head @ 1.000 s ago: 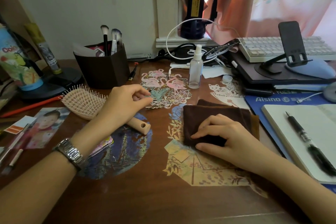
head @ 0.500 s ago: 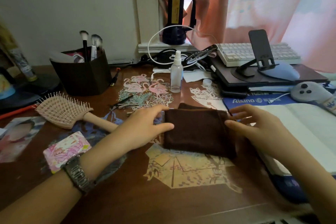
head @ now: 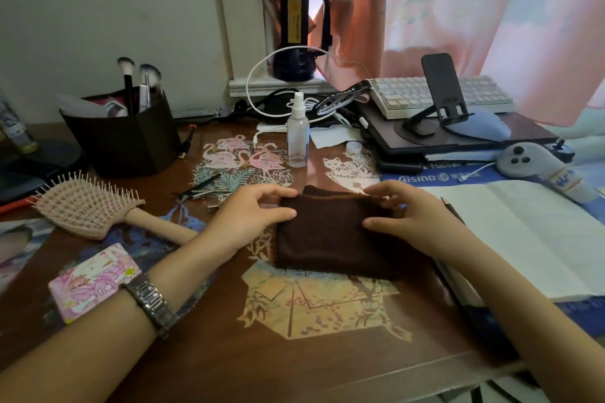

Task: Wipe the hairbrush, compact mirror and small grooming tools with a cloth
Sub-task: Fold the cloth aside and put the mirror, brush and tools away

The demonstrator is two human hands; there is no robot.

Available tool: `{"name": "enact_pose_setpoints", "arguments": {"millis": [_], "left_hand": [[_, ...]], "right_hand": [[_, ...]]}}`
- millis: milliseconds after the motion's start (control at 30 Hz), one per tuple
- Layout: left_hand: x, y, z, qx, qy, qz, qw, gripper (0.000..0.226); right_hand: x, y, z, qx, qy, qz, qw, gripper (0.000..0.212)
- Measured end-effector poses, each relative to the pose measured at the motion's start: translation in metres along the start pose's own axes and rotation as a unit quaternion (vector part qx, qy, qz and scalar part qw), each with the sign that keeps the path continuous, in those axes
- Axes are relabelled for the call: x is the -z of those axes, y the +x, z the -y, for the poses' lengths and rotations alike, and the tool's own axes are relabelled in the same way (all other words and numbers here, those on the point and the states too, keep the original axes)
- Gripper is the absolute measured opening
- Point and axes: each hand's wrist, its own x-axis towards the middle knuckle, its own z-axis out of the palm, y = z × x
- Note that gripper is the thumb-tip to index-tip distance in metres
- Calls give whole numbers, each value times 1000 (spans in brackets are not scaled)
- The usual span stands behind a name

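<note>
We noted the folded brown cloth point(head: 330, 239) lying flat at mid-desk point(head: 294, 366). Left hand point(head: 248, 219) pinched its left edge, thumb on top; right hand point(head: 412, 216) gripped the right upper edge, fingers curled. Hairbrush point(head: 88, 206) lay bristles-up at the left, compact mirror point(head: 93, 281) just nearer us. Small grooming tools point(head: 203, 191) lay scattered beside the left hand, untouched.

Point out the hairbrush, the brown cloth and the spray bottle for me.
hairbrush point(head: 83, 206), head view, on its bristle pad.
brown cloth point(head: 327, 239), head view, middle of the folded top.
spray bottle point(head: 298, 137), head view, on its clear body.
</note>
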Motion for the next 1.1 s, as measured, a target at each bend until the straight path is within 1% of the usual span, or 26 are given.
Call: {"name": "enact_pose_setpoints", "arguments": {"millis": [133,200,300,500,700,800,900,1000,1100], "left_hand": [[1,1,2,2,-34,-47,998,28],[1,2,2,1,-37,-53,998,28],[0,2,2,-2,-45,-51,998,28],[-1,0,1,-5,-38,-56,998,30],[-2,1,-2,-3,-81,-49,996,31],[-3,6,-9,-9,-85,-43,995,30],[-7,14,-16,-20,-82,-30,996,30],[-14,24,-18,-15,-66,4,998,30],[-19,30,-15,-12,-17,27,999,32]], "right_hand": [[1,17,0,1,-9,34,999,49],[1,24,-1,-1,-6,52,999,47],[1,29,-1,-5,16,57,998,41],[-1,31,0,-12,61,43,997,30],[2,25,1,-12,86,-23,996,27],[6,20,3,-8,65,-52,997,27],[14,16,3,-29,53,-70,996,27],[17,14,0,-67,32,-64,995,27],[12,13,-3,-83,-8,-56,995,26]]}}
